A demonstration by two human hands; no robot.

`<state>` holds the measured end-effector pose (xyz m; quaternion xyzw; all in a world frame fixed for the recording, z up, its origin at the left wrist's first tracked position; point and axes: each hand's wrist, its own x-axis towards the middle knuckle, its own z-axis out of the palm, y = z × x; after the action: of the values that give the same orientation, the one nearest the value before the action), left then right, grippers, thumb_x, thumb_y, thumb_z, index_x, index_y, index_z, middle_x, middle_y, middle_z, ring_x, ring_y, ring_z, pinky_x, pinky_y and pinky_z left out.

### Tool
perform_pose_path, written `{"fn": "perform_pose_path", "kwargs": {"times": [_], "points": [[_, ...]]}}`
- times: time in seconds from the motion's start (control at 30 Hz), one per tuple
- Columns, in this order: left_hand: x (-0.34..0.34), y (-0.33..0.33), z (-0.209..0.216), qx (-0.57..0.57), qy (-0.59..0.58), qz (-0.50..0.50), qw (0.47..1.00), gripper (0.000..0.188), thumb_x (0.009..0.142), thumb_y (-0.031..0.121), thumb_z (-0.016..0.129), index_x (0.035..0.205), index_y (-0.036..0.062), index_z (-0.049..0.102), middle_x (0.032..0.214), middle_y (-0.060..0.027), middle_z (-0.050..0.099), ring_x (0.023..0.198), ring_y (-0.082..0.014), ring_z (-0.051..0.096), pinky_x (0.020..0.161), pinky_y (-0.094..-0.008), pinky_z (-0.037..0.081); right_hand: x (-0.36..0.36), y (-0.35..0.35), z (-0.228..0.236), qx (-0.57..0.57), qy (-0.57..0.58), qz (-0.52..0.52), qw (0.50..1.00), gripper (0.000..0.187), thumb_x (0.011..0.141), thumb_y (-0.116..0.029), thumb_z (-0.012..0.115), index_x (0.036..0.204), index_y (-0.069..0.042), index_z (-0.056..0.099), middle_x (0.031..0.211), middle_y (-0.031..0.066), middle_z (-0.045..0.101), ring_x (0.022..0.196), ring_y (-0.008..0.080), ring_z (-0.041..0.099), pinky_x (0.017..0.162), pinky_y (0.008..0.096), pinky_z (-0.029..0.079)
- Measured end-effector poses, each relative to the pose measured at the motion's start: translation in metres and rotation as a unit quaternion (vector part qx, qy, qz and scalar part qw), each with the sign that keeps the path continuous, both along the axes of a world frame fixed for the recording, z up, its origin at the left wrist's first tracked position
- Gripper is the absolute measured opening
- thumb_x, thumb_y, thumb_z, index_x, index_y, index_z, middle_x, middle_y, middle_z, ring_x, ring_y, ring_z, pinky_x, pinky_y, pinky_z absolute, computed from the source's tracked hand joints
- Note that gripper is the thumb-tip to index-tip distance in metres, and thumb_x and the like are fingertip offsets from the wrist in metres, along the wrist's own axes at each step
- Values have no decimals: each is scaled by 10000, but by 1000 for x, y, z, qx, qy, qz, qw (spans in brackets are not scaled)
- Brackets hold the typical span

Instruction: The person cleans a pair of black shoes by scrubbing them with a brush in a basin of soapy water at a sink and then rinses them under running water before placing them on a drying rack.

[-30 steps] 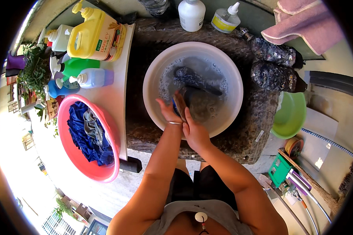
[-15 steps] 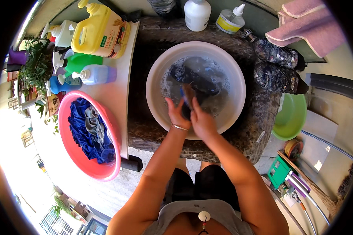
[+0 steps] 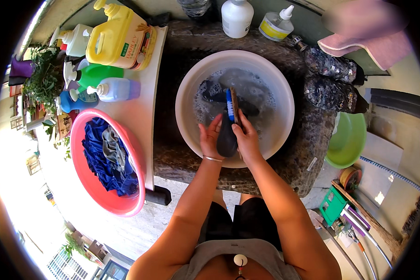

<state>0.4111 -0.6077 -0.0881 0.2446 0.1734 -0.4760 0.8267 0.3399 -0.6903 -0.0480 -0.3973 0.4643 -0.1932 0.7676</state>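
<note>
Clearly, the right hand (image 3: 248, 140) has its fingers wrapped around a scrubbing brush (image 3: 234, 103), blue bristles facing left and brown back facing right. The left hand (image 3: 211, 139) is beside a dark grey, elongated item (image 3: 227, 138), thumb spread away from the fingers (I cannot tell whether those fingers close on it). That item is between the two hands, its rounded end toward the near rim of a pale basin (image 3: 187, 108), with the brush at its far end. Another dark item (image 3: 214, 93) lies partly under the cloudy, sudsy water, near the middle of the basin.

The basin is on a dark stone slab (image 3: 296, 170). Along the slab's far edge are a white bottle (image 3: 237, 19) and a clear bottle with a yellow label (image 3: 274, 27); two dark, speckled bundles (image 3: 335, 91) lie at its far right corner. Left of the slab, a white tabletop (image 3: 142, 105) carries a yellow pump jug (image 3: 119, 37) at its far end and a pink tub (image 3: 95, 186) of blue and grey cloth (image 3: 102, 154) by its near end.
</note>
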Motion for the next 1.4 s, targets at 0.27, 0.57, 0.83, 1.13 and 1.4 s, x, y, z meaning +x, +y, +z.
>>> {"fn": "perform_pose_path", "kwargs": {"times": [0.27,0.57,0.83,1.13,1.4], "points": [[3,-20,-20,-33,35,-31,998,715,897,638,334,1324,73,424,1274,-156,506,1171,-299,491,1049,-485,330,-14,35,31,-260,68,237,934,529,930,-161,524,1419,-83,338,1211,189,559,1031,276,584,846,322,445],[8,-17,-25,-115,54,-29,991,688,904,595,397,1316,46,436,1280,-126,512,1197,-270,472,1068,-402,315,-21,0,27,-375,269,351,815,607,873,-183,524,1433,-200,291,755,247,564,652,427,581,594,491,468],[11,-29,-1,-67,26,-65,995,577,920,448,466,1343,58,424,1328,-110,493,1221,-252,460,1068,-380,310,-31,2,18,-354,234,323,846,581,894,-197,470,1437,-122,276,715,218,591,602,388,593,554,485,465],[3,-23,-52,12,76,-87,993,466,947,351,432,1265,14,490,1218,-139,570,1105,-289,545,1008,-400,385,-24,-2,1,-371,304,329,813,615,894,-217,476,1448,-113,230,708,247,582,612,416,588,566,503,465],[13,-22,-36,-21,130,-64,989,463,941,358,441,1258,27,508,1223,-144,569,1115,-295,537,1014,-412,382,-22,13,16,-336,292,340,829,635,888,-187,494,1456,-171,211,728,255,579,649,426,587,595,506,473]]}}
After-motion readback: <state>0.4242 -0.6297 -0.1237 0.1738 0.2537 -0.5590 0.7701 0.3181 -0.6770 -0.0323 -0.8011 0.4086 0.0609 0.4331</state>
